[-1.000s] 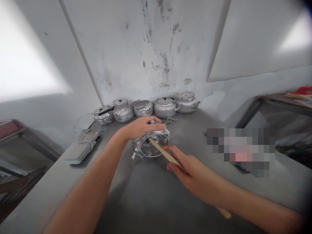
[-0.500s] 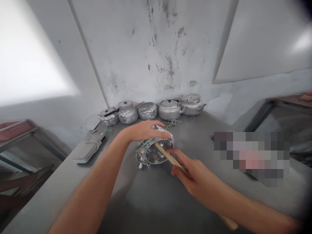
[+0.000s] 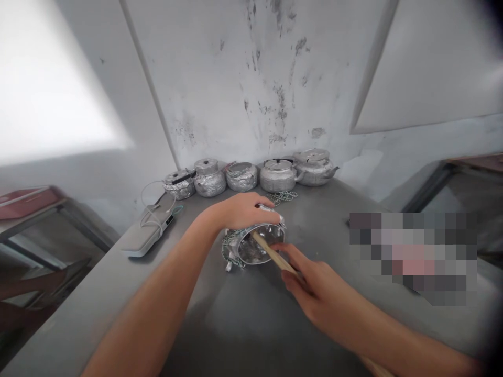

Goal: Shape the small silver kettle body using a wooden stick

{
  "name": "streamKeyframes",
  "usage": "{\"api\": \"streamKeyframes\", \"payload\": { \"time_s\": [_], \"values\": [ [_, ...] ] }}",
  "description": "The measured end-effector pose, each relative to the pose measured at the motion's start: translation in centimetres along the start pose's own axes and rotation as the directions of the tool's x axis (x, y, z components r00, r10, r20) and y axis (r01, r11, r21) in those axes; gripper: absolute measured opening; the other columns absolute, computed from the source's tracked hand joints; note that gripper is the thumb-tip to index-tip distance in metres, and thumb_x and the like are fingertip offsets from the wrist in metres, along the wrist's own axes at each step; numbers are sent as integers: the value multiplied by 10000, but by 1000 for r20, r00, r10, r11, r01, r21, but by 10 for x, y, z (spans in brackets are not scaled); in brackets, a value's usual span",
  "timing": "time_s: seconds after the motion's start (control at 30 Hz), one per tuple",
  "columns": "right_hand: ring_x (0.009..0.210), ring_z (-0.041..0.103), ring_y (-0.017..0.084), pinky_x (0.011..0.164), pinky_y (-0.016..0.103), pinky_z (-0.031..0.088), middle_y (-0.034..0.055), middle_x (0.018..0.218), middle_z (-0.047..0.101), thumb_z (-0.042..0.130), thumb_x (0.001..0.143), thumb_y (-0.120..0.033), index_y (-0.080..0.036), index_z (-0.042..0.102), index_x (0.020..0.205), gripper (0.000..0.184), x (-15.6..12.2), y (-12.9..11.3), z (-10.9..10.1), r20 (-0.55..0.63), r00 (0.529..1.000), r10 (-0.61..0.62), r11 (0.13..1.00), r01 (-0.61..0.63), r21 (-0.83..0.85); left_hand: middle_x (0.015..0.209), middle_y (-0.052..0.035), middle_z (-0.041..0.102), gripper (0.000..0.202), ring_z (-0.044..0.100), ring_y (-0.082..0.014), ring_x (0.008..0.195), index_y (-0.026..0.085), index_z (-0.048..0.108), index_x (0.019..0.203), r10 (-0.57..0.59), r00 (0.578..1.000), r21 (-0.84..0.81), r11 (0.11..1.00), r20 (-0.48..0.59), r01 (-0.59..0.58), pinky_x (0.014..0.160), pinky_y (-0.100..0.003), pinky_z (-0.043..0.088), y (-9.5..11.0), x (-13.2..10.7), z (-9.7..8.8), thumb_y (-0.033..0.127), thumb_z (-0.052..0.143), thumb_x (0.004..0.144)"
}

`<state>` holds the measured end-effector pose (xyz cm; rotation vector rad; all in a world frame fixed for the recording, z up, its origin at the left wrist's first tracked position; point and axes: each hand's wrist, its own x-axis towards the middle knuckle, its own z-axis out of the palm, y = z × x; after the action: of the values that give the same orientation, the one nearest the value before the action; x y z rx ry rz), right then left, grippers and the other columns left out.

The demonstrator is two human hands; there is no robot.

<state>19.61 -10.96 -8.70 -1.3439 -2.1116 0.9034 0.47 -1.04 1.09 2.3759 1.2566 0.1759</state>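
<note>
A small shiny metal pot [image 3: 257,242] lies tipped on its side on the grey metal table [image 3: 243,324], its mouth facing me. My left hand [image 3: 241,209] is closed over the top of the pot and holds it down. My right hand [image 3: 310,285] grips a wooden stick [image 3: 271,253] whose tip is inside the pot's mouth. A green-and-silver chain [image 3: 228,250] hangs around the pot's left side.
Several silver kettles and pots [image 3: 275,174] stand in a row against the stained white wall. A grey flat device with white cable [image 3: 147,233] lies at the table's left edge. A blurred-out patch [image 3: 412,254] covers something at the right. Another chain [image 3: 283,197] lies by the kettles.
The view has drifted slightly, so everything sits a bit further right in frame. Both hands keep their hold; the stick stays inside the pot with only small shifts.
</note>
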Motion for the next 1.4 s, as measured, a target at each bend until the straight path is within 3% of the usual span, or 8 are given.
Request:
{"api": "streamKeyframes", "payload": {
  "time_s": [0.2, 0.37, 0.5, 0.6, 0.77, 0.87, 1.0, 1.4],
  "values": [
    [623, 626, 165, 609, 287, 408, -53, 744, 663, 403, 1008, -204, -341, 444, 1367, 386, 0, 2, 0, 9, 1000, -5, 999, 5, 33, 1511, -14, 493, 629, 487, -309, 1336, 266, 554, 1423, -3, 1000, -52, 999, 30, 5, 1053, -338, 405, 1, -1, -3, 557, 577, 866],
    [605, 612, 174, 607, 302, 401, -49, 731, 650, 383, 1015, -224, -334, 427, 1362, 367, -1, 1, 3, -13, 1000, 18, 999, -18, 47, 1444, -5, 560, 500, 547, -319, 1262, 296, 663, 1293, 7, 1000, -121, 993, -3, -7, 941, -326, 470, 0, 0, 1, 551, 587, 869],
    [589, 584, 172, 587, 299, 393, -54, 705, 621, 391, 1009, -225, -309, 408, 1386, 386, 0, 1, 4, 2, 1000, 16, 1000, -16, 16, 1426, -26, 568, 609, 545, -318, 1257, 297, 656, 1295, 2, 999, -172, 985, -44, -9, 948, -342, 467, -6, 2, 7, 675, 637, 818],
    [581, 578, 165, 574, 290, 389, -62, 695, 609, 376, 1020, -234, -308, 377, 1412, 399, 1, 2, 3, -31, 999, 24, 999, -22, 40, 1379, -21, 604, 567, 565, -295, 1229, 287, 672, 1270, 21, 997, -209, 977, -75, -36, 954, -329, 464, -9, 3, 10, 632, 666, 820],
    [583, 584, 166, 588, 299, 387, -48, 702, 621, 390, 1012, -229, -277, 433, 1339, 334, 0, 0, 4, -3, 1000, 15, 1000, -15, 17, 1330, -11, 635, 472, 583, -275, 1192, 276, 706, 1208, 34, 993, -211, 976, -111, -57, 959, -326, 458, -8, 2, 12, 578, 651, 850],
    [567, 570, 164, 565, 294, 373, -57, 683, 597, 364, 1025, -248, -278, 394, 1373, 351, -1, -2, 5, -28, 999, 34, 999, -33, 43, 1337, -18, 627, 467, 584, -272, 1185, 274, 700, 1215, 34, 993, -210, 976, -110, -57, 947, -324, 462, -7, 1, 11, 570, 642, 858],
    [539, 542, 162, 563, 300, 365, -67, 657, 586, 374, 1017, -235, -286, 385, 1394, 380, -1, -2, 5, 22, 999, 28, 999, -28, 19, 1333, -31, 627, 445, 586, -270, 1176, 270, 701, 1209, 18, 994, -202, 979, -108, -40, 949, -331, 454, -5, 0, 11, 545, 636, 865],
    [552, 557, 171, 559, 297, 366, -58, 672, 597, 361, 1027, -249, -286, 393, 1365, 341, -1, 0, 4, 1, 999, 47, 997, -47, 60, 1320, -23, 636, 466, 590, -275, 1157, 269, 699, 1211, 42, 993, -170, 984, -110, -61, 928, -341, 459, -6, 1, 11, 579, 589, 881]
  ]
}}
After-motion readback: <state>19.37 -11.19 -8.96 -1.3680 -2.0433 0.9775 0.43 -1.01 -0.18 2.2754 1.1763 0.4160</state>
